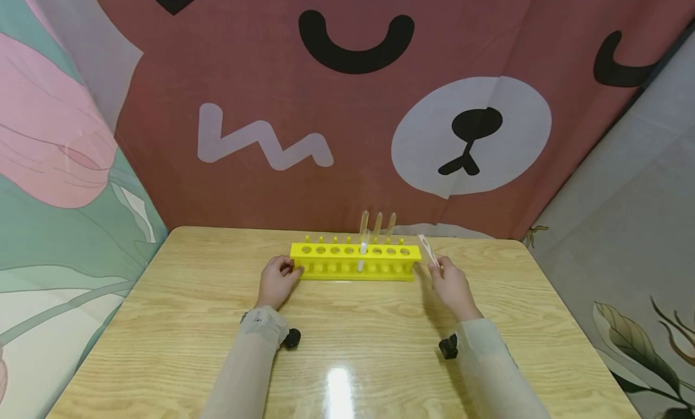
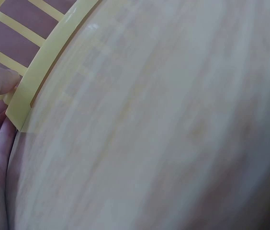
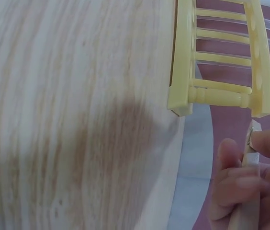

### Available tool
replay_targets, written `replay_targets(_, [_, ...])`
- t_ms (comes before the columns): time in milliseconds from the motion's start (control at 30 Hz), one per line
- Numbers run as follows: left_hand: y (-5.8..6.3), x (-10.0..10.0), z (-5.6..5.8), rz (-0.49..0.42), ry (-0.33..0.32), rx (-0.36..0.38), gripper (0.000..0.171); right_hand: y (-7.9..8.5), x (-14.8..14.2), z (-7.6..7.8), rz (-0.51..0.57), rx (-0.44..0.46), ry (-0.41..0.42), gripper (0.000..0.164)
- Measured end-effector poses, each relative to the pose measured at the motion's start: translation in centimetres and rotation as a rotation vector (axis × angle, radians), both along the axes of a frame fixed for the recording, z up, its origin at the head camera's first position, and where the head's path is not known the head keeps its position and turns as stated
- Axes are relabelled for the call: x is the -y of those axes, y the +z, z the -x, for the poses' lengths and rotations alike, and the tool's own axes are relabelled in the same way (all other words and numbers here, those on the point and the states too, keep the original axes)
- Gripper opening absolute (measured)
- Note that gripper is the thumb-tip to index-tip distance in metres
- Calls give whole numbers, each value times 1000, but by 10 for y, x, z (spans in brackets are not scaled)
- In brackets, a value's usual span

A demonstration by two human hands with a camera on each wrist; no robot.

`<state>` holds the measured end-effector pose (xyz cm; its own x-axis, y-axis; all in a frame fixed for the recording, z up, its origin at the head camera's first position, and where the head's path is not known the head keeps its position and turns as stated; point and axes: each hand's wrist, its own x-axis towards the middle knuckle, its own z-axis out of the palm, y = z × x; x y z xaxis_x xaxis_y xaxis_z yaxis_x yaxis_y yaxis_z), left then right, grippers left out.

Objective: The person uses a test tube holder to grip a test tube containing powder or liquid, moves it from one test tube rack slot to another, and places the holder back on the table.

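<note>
A yellow test tube rack [image 1: 353, 251] stands near the back of the table. At its left end, my left hand [image 1: 278, 281] grips it, the thumb on the near side in the left wrist view. My right hand [image 1: 452, 285] holds a pale wooden test tube clamp [image 1: 428, 248] just off the rack's right end. In the right wrist view, a small metal spring shows on the clamp by the thumb. Three clear test tubes [image 1: 379, 223] stand on the rack's rear pegs, rounded ends up. Something white [image 1: 363, 248] shows in one hole near the middle.
The wood-grain table [image 1: 347, 328] runs under both forearms. Close behind the rack hangs a reddish cloth [image 1: 260, 196] with a bear face. Small black devices [image 1: 448, 346] sit at both wrists.
</note>
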<state>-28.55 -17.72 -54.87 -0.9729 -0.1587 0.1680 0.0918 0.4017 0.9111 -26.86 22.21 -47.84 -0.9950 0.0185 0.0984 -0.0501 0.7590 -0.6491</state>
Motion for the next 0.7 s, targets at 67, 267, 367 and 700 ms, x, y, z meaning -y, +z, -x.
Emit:
replay_targets(67, [0,0,0,0,-1,1,22,-1,0,-1,-9,25,-4,32])
replay_targets(267, [2,-1,-1,-7,2,9,22,-3,-1,-2,-25,65,-18,34])
replay_targets(367, [3,-1,-1,-12,2,19,22,-4,-1,-2,-37,95,-29,36])
replay_targets(700, [3,-1,-1,-1,8,14,21,-7,-1,-2,-76,176,-29,37])
